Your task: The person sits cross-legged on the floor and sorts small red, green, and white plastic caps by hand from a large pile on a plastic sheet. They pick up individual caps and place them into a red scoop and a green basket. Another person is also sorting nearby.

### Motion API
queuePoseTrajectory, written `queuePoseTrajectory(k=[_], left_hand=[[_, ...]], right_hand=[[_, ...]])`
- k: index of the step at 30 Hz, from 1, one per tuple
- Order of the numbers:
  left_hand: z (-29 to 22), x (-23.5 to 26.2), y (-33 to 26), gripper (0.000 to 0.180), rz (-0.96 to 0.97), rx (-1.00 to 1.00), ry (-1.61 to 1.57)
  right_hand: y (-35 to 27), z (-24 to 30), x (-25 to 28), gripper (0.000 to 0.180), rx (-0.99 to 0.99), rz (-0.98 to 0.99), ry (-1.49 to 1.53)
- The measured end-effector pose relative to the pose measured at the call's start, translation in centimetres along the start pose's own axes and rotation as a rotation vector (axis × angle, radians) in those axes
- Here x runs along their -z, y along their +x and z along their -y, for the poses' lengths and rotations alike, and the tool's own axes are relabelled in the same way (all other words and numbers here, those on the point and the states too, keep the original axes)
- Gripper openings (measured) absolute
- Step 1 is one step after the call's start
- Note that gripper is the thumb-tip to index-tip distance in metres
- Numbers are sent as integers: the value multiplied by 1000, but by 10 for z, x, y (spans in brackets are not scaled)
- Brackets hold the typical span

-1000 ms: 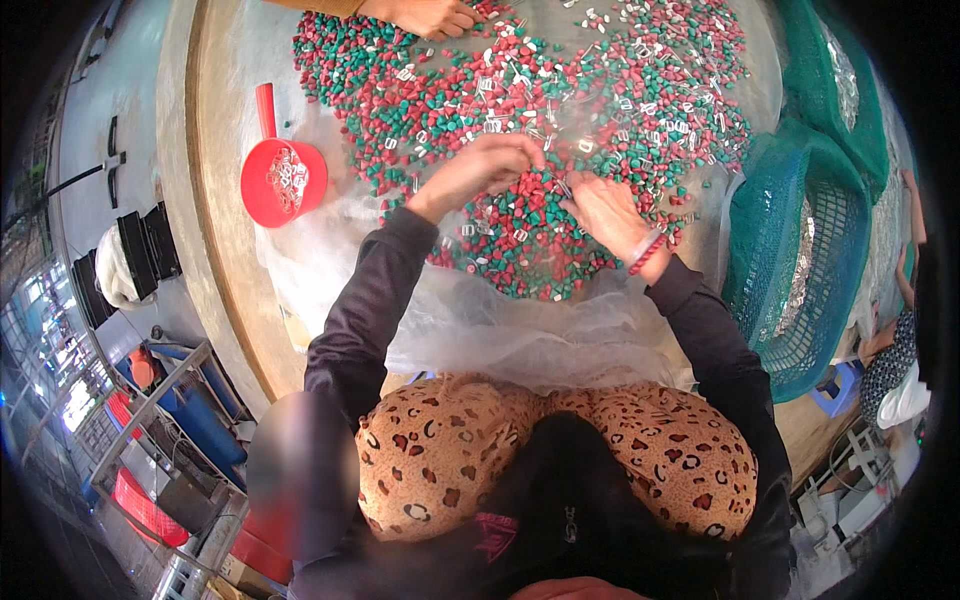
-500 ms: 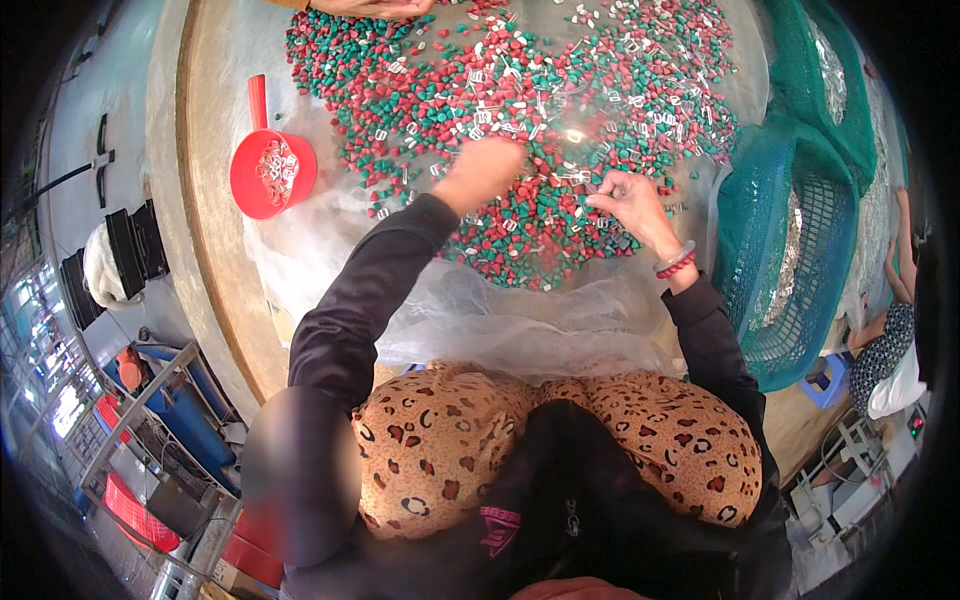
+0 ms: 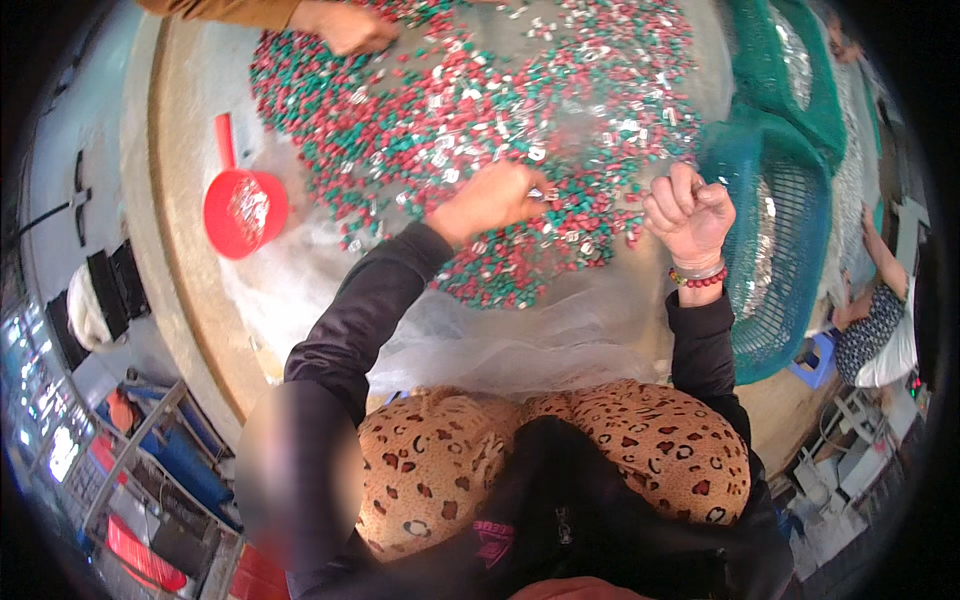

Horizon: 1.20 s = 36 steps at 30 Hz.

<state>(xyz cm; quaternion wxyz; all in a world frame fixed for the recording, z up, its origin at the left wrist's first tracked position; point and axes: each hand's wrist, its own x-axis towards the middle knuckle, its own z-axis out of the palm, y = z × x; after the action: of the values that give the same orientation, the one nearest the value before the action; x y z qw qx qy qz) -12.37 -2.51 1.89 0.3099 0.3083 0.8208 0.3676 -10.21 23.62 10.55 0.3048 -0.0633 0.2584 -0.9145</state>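
A wide spread of small red and green pieces (image 3: pixel 400 130), mixed with white and clear clip-like bits, lies on a sheet of clear plastic. Over the near part of this spread is my left hand (image 3: pixel 485 205), its fingertips closed together low among the pieces. Something small and pale shows by those fingertips, too blurred to name. My right hand (image 3: pixel 690 215) is raised at the right edge of the pile, beside the green mesh basket (image 3: pixel 800 260). Its fingers are curled into a fist, which hides whatever may be inside.
On the left stands a red dipper (image 3: pixel 275 205) holding clear bits. Another person's hand (image 3: pixel 345 27) in a brown sleeve reaches over the far left of the pile. A second green basket (image 3: pixel 825 120) with shiny contents sits behind the first. Someone in patterned clothing (image 3: pixel 865 345) is at far right.
My right hand has lifted from the pieces and moved right toward the basket, curling its fingers. My left hand stays over the pile. The other person's hand reaches farther in; the whole view has shifted.
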Motion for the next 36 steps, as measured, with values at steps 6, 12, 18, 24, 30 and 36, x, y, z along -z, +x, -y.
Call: queuePoseTrajectory(k=[6,12,18,24,30,36], left_hand=[[21,-43,8,17,-76,-82,647],[47,-1,-17,14,-344,189,74],[28,58,-49,13,-302,418,-1069],[22,78,-50,22,-104,-62,-2004],[31,107,-66,17,-222,48,-1701],[29,113,-46,21,-277,218,-1187]], right_hand=[[-14,18,-7,33,-22,-270,-104],[-3,4,34,25,-66,-644,-337],[36,8,96,22,35,-728,-1167],[73,-3,127,21,-265,-513,-2255],[76,-20,125,16,-318,-378,-2320],[55,-14,101,15,-179,-597,-1030]])
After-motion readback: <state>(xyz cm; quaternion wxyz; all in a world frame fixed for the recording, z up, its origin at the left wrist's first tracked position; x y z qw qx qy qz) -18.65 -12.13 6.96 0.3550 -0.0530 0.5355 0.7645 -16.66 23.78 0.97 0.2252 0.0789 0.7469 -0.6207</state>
